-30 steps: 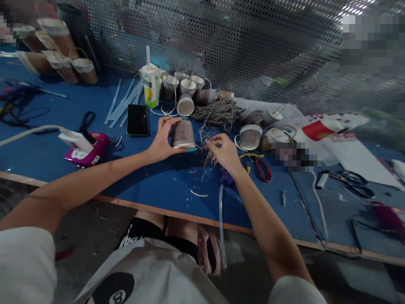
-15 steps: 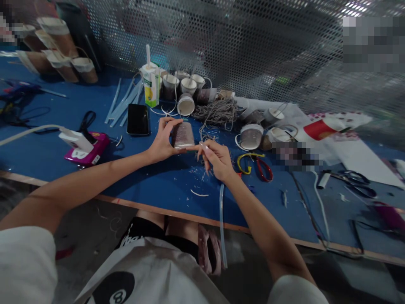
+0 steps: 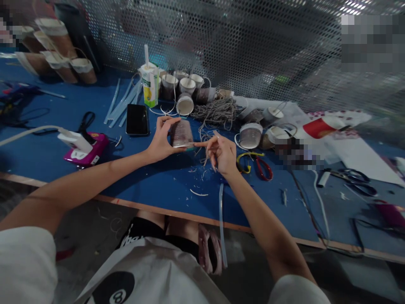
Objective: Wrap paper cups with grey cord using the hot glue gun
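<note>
My left hand (image 3: 163,139) grips a small cup (image 3: 182,134) wrapped in brownish cord, lying on its side above the blue table. Its thumb and fingers close around the cup's left side. My right hand (image 3: 223,153) stretches its index finger to the cup's lower right edge; the finger seems to touch it. The right thumb stands apart and the other fingers curl loosely, with nothing visible in them. Beneath the right wrist, a clear glue stick (image 3: 222,223) juts past the table's front edge; its upper end is hidden. A grey cord bundle (image 3: 217,112) lies behind the hands.
Several cups (image 3: 187,86) and a drink carton (image 3: 149,84) stand along the mesh panel (image 3: 196,38). Left are a phone (image 3: 137,119), glue sticks (image 3: 125,103) and a magenta device (image 3: 85,152). Right are pliers (image 3: 263,169), a cord-wrapped cup (image 3: 251,136) and scissors (image 3: 359,179).
My right hand has shifted slightly right and turned, with its index finger still at the cup's edge. The left hand and the cup are nearly still.
</note>
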Demonstrator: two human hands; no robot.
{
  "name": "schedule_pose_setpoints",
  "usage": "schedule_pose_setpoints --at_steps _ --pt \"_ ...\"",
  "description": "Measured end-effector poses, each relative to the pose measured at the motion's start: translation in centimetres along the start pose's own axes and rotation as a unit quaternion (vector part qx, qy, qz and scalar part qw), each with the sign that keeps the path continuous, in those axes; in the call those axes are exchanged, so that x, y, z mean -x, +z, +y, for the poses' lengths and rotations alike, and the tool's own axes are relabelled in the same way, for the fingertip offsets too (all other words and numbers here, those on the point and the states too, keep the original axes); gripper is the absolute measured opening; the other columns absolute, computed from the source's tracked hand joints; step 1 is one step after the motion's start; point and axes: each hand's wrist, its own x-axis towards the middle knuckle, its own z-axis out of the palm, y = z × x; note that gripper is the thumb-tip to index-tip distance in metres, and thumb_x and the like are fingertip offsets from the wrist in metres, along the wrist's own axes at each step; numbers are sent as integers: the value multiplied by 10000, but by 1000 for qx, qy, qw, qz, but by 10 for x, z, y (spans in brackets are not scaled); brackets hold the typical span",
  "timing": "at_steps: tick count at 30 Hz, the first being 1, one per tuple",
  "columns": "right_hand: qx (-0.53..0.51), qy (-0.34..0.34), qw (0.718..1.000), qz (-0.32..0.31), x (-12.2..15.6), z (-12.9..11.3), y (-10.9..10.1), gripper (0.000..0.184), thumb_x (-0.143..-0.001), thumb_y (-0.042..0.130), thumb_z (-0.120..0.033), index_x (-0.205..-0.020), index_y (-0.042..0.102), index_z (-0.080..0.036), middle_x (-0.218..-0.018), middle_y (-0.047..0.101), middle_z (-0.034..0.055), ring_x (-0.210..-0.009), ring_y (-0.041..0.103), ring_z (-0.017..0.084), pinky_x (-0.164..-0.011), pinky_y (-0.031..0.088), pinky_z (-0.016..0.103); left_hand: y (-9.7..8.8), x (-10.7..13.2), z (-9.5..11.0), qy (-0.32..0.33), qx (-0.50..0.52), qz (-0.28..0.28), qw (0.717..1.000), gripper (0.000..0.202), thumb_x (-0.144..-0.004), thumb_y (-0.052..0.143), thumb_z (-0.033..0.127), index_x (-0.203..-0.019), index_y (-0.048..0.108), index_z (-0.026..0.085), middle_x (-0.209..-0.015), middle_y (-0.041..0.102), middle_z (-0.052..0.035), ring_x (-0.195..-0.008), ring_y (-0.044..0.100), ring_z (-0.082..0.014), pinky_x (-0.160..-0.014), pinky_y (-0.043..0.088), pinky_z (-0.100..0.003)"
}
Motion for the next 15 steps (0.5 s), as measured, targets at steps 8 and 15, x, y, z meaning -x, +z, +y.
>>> schedule_pose_setpoints --at_steps 8,15 --pt "-5 64 988 140 -16 14 -14 546 -802 487 -750 -630 387 -242 -595 647 15 -291 281 59 -289 177 241 -2 -1 4 21 -5 7 1000 932 -599 820 716 -1346 441 308 -1310 374 -112 -1306 459 -318 -929 601 -426" --pt "-43 -24 994 99 -7 2 -9 482 -838 449 -688 -682 368 -240 -770 704 33 -322 266 47 -322 177 251 1 0 -7 34 17 -5 999 995 -546 836 722 -1342 412 302 -1350 345 -118 -1300 464 -311 -966 584 -452"
